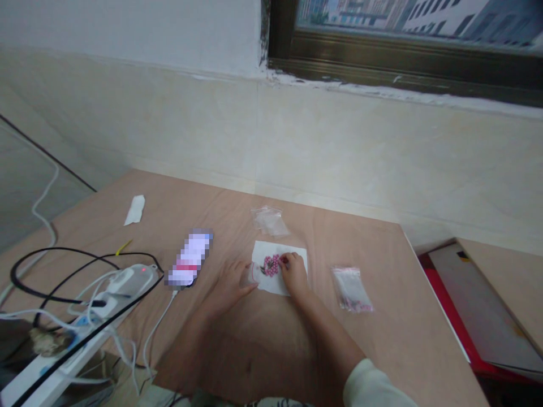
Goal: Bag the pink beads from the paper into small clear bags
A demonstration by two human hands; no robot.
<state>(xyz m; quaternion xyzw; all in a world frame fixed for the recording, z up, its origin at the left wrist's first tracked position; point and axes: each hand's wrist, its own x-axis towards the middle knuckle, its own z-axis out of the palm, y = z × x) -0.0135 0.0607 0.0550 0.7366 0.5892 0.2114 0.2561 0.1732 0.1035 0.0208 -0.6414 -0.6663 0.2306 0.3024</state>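
Note:
A white sheet of paper [271, 288] lies on the wooden table with a small cluster of pink beads [270, 265] on it; a few darker bits sit at the cluster's left side. My left hand [233, 280] rests at the paper's left edge, its thumb and fingers closed on a small clear zip bag [252, 272] with a red line. From the right, my right hand [294, 273] reaches over the paper. Its thumb and fingertips pinch at the right edge of the beads, and the exact piece between them is hard to see.
Clear plastic bags [270, 220] lie behind the paper. Filled zip bags [352, 288] are to the right. A lit phone [190, 260] is at left, on a cable. Farther left are a power strip [127, 282], looped cables and a white scrap [134, 210]. A wall stands behind.

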